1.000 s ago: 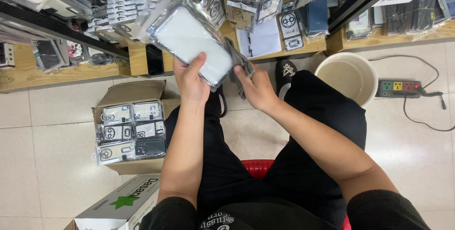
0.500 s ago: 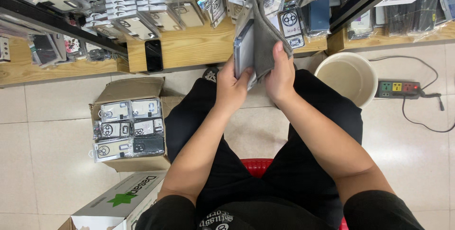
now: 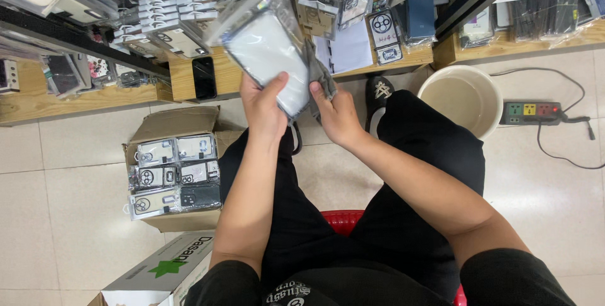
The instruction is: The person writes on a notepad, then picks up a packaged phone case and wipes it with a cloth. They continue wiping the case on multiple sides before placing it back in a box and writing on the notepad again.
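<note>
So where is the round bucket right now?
In the head view, the round beige bucket stands on the tiled floor on the person's right, just past the right knee, beside the power strip and below the wooden shelf.

The packet (image 3: 268, 54) is a clear plastic sleeve with a flat white phone case inside, glossy and crinkled at its far end. It is held up in the air, tilted, its broad face turned toward the camera, its far end leaning left over the wooden shelf edge. Its near end sits in the left hand (image 3: 265, 107). The cloth (image 3: 319, 76) is small, grey and bunched, pressed against the packet's right edge and pinched in the right hand (image 3: 337, 114).
</note>
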